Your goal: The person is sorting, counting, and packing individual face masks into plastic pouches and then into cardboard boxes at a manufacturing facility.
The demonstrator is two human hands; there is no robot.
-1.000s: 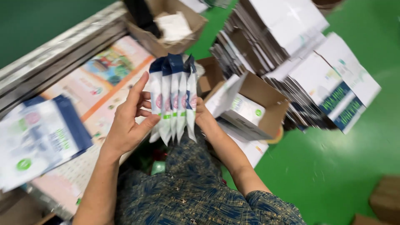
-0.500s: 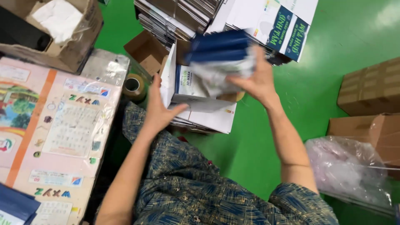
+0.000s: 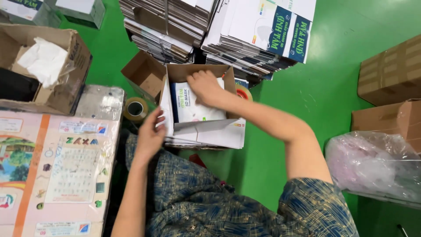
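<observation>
Now the right hand [image 3: 205, 87] presses packets [image 3: 195, 107] into the box [image 3: 206, 131].

Bright green floor [image 3: 351, 66] fills the scene from twelve to five o'clock. At centre, a white packet [image 3: 195, 107] with green lettering lies in a brown cardboard box [image 3: 197, 72]. At six o'clock, clothing [image 3: 210, 206] shows a blue and gold print. At nine o'clock, a pink tabletop [image 3: 52, 175] carries an orange stripe.

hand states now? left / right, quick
Left hand: open, fingers on the side wall of the box.
Right hand: inside the box, resting on the packs; grip cannot be told.
</observation>
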